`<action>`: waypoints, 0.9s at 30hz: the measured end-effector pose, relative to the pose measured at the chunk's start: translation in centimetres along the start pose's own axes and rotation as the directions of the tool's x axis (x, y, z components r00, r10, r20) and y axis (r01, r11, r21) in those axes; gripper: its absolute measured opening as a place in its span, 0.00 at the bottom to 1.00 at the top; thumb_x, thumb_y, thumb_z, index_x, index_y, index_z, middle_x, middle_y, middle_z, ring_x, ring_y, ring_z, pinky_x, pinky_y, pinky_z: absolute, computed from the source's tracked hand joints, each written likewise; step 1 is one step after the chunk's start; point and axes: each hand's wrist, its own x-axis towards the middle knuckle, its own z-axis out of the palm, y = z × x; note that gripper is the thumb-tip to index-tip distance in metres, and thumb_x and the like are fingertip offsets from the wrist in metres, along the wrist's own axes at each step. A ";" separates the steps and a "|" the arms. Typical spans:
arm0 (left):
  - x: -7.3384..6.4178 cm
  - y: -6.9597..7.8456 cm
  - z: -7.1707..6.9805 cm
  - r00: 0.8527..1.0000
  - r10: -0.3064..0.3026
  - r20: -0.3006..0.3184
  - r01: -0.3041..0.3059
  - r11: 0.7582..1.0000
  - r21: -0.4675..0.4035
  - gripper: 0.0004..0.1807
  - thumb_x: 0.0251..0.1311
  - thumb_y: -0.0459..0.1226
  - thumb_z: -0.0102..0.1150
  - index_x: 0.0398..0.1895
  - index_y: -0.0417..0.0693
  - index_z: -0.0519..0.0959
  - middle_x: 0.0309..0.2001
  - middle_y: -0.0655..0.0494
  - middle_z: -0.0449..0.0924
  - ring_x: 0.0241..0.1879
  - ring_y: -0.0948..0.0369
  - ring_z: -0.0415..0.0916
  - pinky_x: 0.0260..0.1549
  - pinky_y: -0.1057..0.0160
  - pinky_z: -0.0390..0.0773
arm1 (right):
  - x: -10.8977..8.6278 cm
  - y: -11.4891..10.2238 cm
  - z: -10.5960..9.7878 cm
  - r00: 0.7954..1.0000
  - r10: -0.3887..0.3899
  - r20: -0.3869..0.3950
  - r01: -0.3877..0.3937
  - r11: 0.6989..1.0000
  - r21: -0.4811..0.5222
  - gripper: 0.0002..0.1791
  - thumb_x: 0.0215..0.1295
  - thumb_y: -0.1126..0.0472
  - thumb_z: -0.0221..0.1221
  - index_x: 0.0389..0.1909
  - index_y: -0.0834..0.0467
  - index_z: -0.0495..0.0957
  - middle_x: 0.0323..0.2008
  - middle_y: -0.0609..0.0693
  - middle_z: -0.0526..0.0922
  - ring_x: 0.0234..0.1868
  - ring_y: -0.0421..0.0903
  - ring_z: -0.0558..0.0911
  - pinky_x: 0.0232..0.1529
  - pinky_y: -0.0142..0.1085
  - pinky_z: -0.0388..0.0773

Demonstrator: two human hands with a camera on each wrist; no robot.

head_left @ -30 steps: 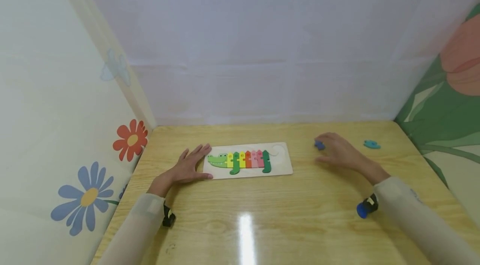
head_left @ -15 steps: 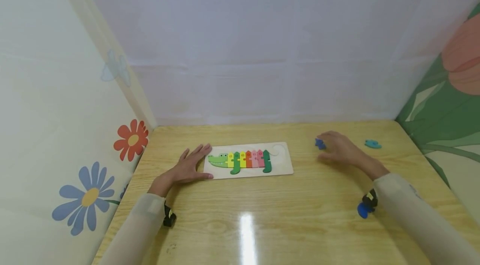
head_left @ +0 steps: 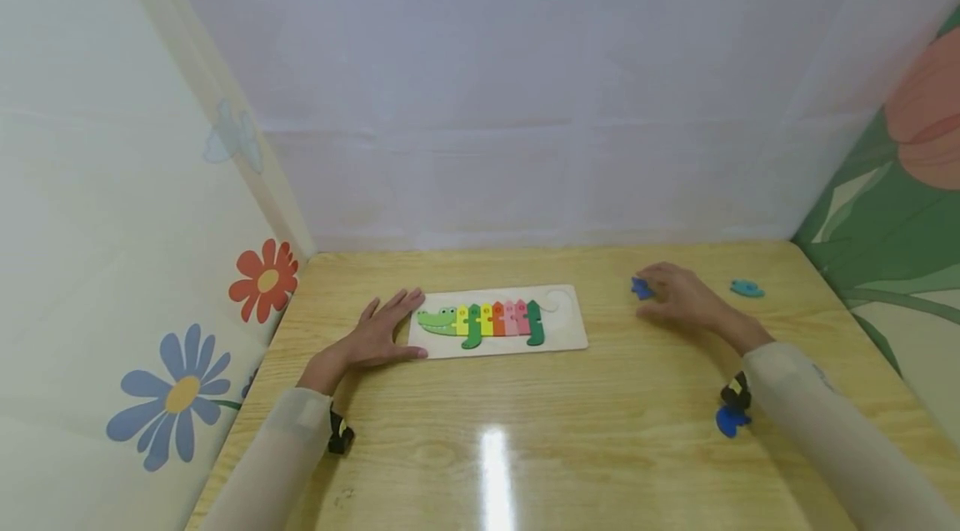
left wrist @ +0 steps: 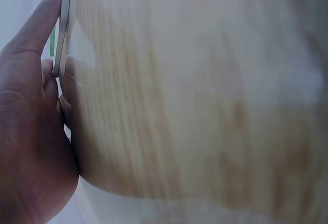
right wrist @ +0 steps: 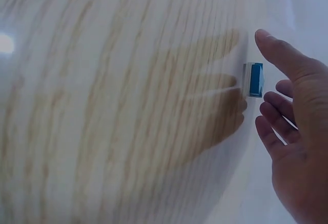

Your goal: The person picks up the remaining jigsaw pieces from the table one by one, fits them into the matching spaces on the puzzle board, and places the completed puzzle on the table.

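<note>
A pale wooden puzzle board (head_left: 566, 335) lies mid-table, bearing a crocodile (head_left: 480, 323) built of coloured pieces. At the right end of its body, a pale curled tail recess (head_left: 557, 301) shows bare wood. My left hand (head_left: 375, 335) rests on the board's left end, fingers spread, with the thumb along its near corner; the left wrist view shows this thumb (left wrist: 38, 26) at the board's edge. To the right of the board, my right hand (head_left: 678, 298) hovers around a small blue puzzle piece (head_left: 641, 288). In the right wrist view, thumb and fingers stand apart with the piece (right wrist: 255, 79) between them.
Another puzzle piece, teal (head_left: 746, 288), lies farther right, beyond my right hand. The wooden table (head_left: 420, 439) meets a white cloth backdrop (head_left: 465, 139) at its far edge. Printed panels with flowers stand at the left (head_left: 187, 389) and right (head_left: 892, 264).
My right hand has shifted very slightly to the right, and more of the blue piece shows beside its fingers. The left hand holds its place on the board.
</note>
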 end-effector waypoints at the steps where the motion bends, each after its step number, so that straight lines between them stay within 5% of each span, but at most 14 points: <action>1: 0.0 0.0 0.0 1.000 0.002 -0.003 -0.002 1.000 0.001 0.58 0.61 0.60 0.72 0.86 0.44 0.54 0.86 0.44 0.49 0.85 0.41 0.41 0.75 0.27 0.34 | 0.0 0.1 0.0 1.000 0.004 0.002 -0.004 1.000 -0.002 0.38 0.62 0.56 0.76 0.67 0.72 0.75 0.65 0.73 0.77 0.67 0.72 0.74 0.70 0.66 0.68; 27: 0.1 -0.2 0.1 1.000 0.007 -0.011 -0.007 1.000 0.014 0.58 0.61 0.62 0.71 0.86 0.45 0.55 0.85 0.44 0.49 0.84 0.40 0.41 0.75 0.26 0.34 | 0.6 0.8 0.3 0.995 0.102 -0.023 -0.099 0.990 0.098 0.32 0.64 0.60 0.75 0.65 0.69 0.79 0.60 0.71 0.81 0.63 0.69 0.78 0.67 0.65 0.72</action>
